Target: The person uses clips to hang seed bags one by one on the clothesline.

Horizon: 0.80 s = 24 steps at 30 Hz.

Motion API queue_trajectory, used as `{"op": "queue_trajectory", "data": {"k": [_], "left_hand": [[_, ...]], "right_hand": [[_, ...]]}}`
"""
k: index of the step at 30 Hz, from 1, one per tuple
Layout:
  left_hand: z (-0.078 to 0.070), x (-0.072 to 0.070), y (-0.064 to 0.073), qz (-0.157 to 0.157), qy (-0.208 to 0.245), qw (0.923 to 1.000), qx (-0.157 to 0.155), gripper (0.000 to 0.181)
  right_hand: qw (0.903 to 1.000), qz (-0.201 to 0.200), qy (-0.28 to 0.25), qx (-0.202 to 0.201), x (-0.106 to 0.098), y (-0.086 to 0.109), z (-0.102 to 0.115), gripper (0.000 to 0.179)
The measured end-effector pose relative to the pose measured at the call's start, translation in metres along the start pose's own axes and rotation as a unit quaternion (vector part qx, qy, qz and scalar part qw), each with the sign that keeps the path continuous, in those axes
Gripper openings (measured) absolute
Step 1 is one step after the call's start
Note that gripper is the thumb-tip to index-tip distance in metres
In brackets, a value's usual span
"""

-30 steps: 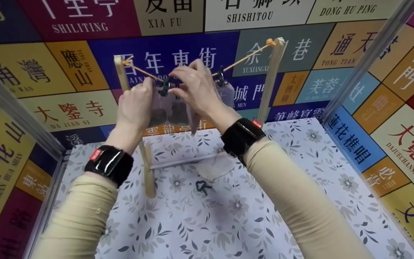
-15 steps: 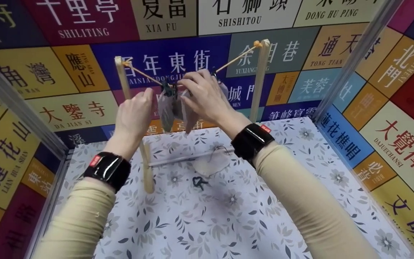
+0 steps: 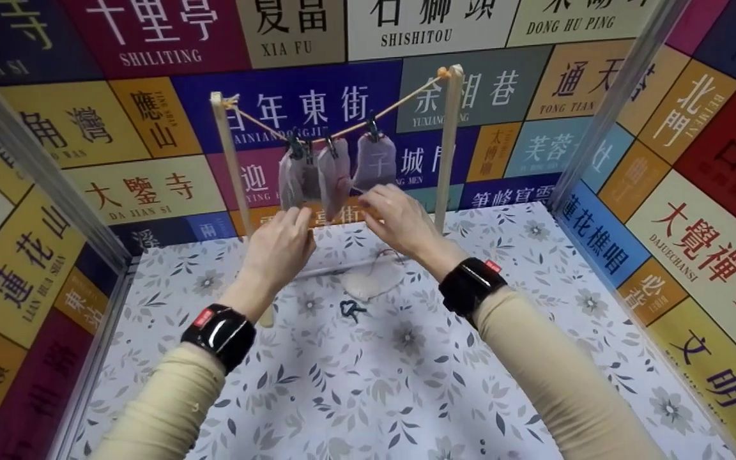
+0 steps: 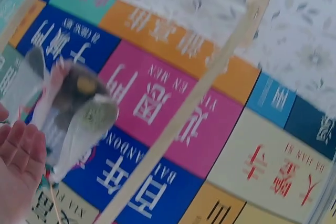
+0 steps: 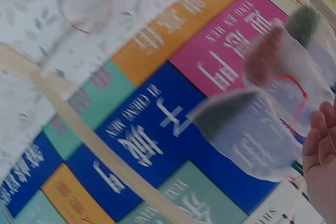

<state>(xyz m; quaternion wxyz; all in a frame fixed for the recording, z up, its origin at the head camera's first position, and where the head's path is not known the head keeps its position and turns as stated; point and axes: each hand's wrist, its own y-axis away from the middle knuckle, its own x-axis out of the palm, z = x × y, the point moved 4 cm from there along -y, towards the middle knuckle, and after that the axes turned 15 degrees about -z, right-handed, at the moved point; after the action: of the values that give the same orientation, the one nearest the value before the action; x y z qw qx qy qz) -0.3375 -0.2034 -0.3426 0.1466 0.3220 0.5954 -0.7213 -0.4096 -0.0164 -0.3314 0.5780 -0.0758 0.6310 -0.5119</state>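
Small sheer white pouches hang from an orange string (image 3: pixel 400 102) on dark green clips (image 3: pixel 373 130). The right pouch (image 3: pixel 377 160) hangs apart; a middle pouch (image 3: pixel 331 182) with a red cord and a left pouch (image 3: pixel 292 179) hang close together. Dark contents show through the cloth in both wrist views. My left hand (image 3: pixel 282 246) is just below the left pouch, fingers loosely bent around nothing. Below the right pouch is my right hand (image 3: pixel 400 220), fingers relaxed, fingertips near its lower edge. In the right wrist view, that hand (image 5: pixel 321 156) overlaps the cloth's edge.
Wooden posts stand at left (image 3: pixel 230 160) and right (image 3: pixel 450 147), carrying the string. On the flower-patterned tabletop (image 3: pixel 419 396) lie another pale pouch (image 3: pixel 374 278) with a reddish cord and a loose dark green clip (image 3: pixel 352 310). A sign-covered wall (image 3: pixel 470 38) rises behind.
Both hands have come down off the string and clips and away from the pouches' tops. The pouches, earlier partly covered by the fingers, now hang in full view.
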Motion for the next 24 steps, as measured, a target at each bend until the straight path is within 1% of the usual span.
{"op": "queue_trajectory", "data": {"k": [2,3,5,6,8,10,11,12,13,14,15,16,17,20,21,24], "left_hand": [[-0.008,0.009,0.014,0.036,0.013,0.9992,0.006,0.022],[-0.011,0.014,0.021,0.057,0.025,0.9980,0.009,0.023],[-0.020,0.025,0.038,0.103,0.046,0.9935,0.014,0.027],[-0.024,0.030,0.046,0.125,0.056,0.9904,0.016,0.028],[-0.035,0.041,0.064,0.166,0.072,0.9834,0.013,0.031],[-0.045,0.054,0.081,0.193,0.080,0.9779,0.012,0.032],[-0.050,0.062,0.090,0.204,0.077,0.9759,0.011,0.032],[-0.055,0.069,0.099,0.219,0.074,0.9730,0.010,0.033],[-0.060,0.076,0.107,0.228,0.073,0.9708,0.008,0.035],[-0.064,0.082,0.116,0.238,0.067,0.9689,0.006,0.036],[-0.068,0.089,0.124,0.246,0.065,0.9672,0.005,0.038],[-0.071,0.094,0.131,0.252,0.063,0.9657,0.000,0.038],[-0.074,0.099,0.138,0.258,0.062,0.9642,-0.007,0.039],[-0.080,0.111,0.154,0.256,0.083,0.9627,-0.033,0.039],[-0.081,0.114,0.158,0.255,0.094,0.9614,-0.042,0.040],[-0.084,0.122,0.168,0.254,0.116,0.9582,-0.062,0.047]], "right_hand": [[0.9996,0.027,-0.006,0.006,0.007,0.019,-0.003,0.016],[0.9988,0.046,-0.010,0.012,0.011,0.029,-0.005,0.016],[0.9943,0.101,-0.018,0.029,0.021,0.051,-0.008,0.016],[0.9897,0.135,-0.020,0.041,0.026,0.064,-0.010,0.016],[0.9755,0.209,-0.024,0.065,0.036,0.090,-0.014,0.017],[0.9528,0.289,-0.014,0.091,0.046,0.118,-0.018,0.018],[0.9416,0.322,-0.011,0.098,0.051,0.131,-0.020,0.020],[0.9308,0.350,-0.009,0.105,0.057,0.144,-0.021,0.021],[0.9224,0.370,-0.008,0.109,0.062,0.156,-0.021,0.022],[0.9166,0.384,-0.009,0.110,0.066,0.166,-0.021,0.023],[0.9131,0.392,-0.010,0.111,0.071,0.176,-0.021,0.024],[0.9124,0.394,-0.015,0.111,0.075,0.185,-0.020,0.025],[0.9137,0.391,-0.019,0.109,0.079,0.192,-0.019,0.025],[0.9262,0.361,-0.014,0.108,0.088,0.206,-0.017,0.023],[0.9303,0.349,-0.011,0.112,0.090,0.208,-0.016,0.022],[0.9373,0.320,-0.001,0.139,0.095,0.213,-0.013,0.021]]}}
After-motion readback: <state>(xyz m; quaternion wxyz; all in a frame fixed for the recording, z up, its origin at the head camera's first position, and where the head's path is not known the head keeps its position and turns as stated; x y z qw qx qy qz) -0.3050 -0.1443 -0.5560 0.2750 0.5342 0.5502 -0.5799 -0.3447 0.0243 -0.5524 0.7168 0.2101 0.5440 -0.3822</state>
